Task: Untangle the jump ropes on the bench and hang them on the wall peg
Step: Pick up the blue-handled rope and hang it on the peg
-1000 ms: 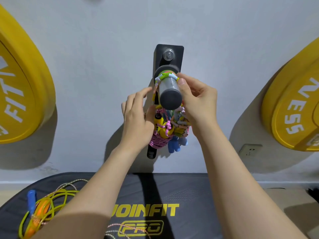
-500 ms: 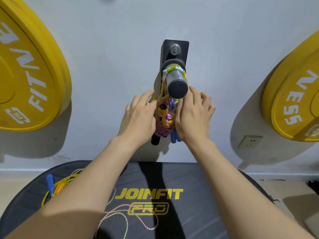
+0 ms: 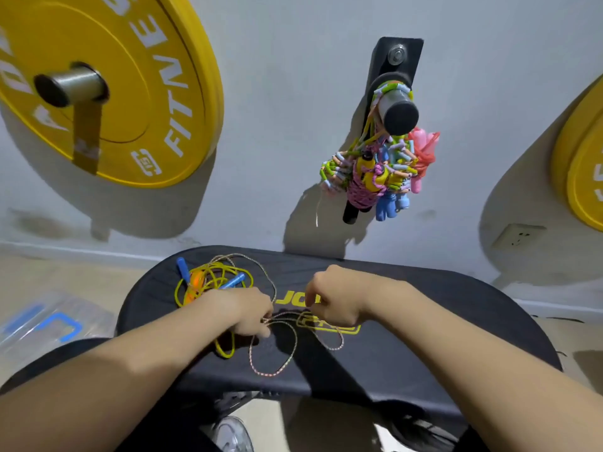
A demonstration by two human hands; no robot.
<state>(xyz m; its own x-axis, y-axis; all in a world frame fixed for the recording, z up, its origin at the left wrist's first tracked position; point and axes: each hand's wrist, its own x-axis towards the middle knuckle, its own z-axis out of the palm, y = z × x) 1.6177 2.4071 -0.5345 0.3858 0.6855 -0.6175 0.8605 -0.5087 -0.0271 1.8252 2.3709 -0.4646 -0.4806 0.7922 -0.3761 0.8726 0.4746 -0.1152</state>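
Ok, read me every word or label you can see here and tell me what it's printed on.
"FITNE", cut off by the frame: left yellow weight plate.
"JO", rest behind the right hand: black bench.
Small badge on that plate, letters on right yellow plate: unreadable.

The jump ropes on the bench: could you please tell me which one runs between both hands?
The thin speckled cord, from left hand to right hand; the yellow rope with blue handles lies bunched farther left.
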